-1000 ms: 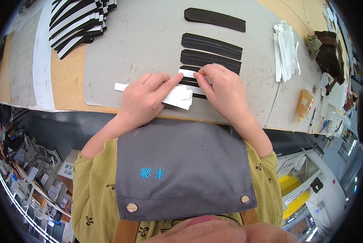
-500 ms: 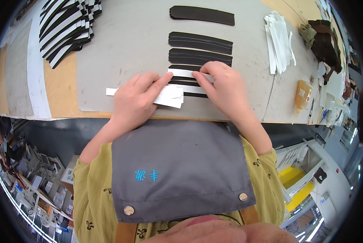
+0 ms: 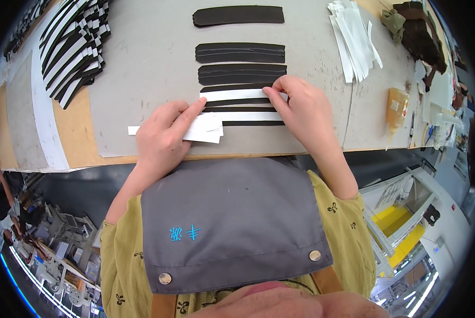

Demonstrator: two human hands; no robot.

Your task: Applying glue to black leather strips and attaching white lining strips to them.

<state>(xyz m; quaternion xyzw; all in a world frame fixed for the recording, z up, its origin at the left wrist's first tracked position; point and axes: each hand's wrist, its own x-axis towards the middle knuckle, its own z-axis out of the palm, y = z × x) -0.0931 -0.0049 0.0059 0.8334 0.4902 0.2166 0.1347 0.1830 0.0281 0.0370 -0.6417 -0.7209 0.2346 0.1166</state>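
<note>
A white strip (image 3: 232, 95) lies along a black strip (image 3: 237, 102) near the front of the bench (image 3: 152, 63). The left hand (image 3: 166, 130) has its forefinger on the strip's left end, its palm over a bundle of white strips (image 3: 208, 130); I cannot tell whether its grip is clasping them. The right hand (image 3: 304, 103) has thumb and forefinger close together at the strip's right part; I cannot tell whether that grip pinches or presses. Just nearer, a second white strip (image 3: 253, 116) lies on black. Beyond are three black pieces (image 3: 241, 74) in a column. Far left lies a black-and-white pile (image 3: 76, 47); far right, loose white strips (image 3: 351, 42); right, a yellowish bottle (image 3: 396, 106).
</note>
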